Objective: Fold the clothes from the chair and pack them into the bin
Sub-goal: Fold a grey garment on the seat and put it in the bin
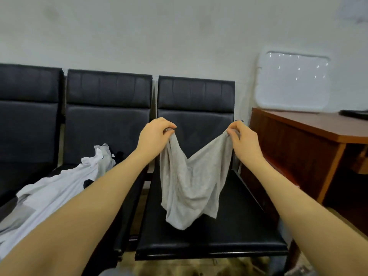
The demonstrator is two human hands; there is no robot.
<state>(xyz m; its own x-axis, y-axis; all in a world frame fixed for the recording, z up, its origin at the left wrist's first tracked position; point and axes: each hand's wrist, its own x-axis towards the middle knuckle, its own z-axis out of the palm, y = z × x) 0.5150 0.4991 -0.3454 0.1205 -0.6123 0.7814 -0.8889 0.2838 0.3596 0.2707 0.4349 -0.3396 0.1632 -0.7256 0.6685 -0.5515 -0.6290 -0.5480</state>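
Pale wall [179, 32] stood behind a row of black padded chairs [107, 108], with a wooden worktop [310, 124] at the right carrying a white lid-like panel [292, 82] leaned on the wall. White and grey clothes [59, 188] lay heaped on the middle chair. A grey garment [191, 184] hung above the right chair's seat [229, 236], sagging between both hands. The left hand [155, 136] pinched one top corner; the right hand [243, 140] pinched the other.
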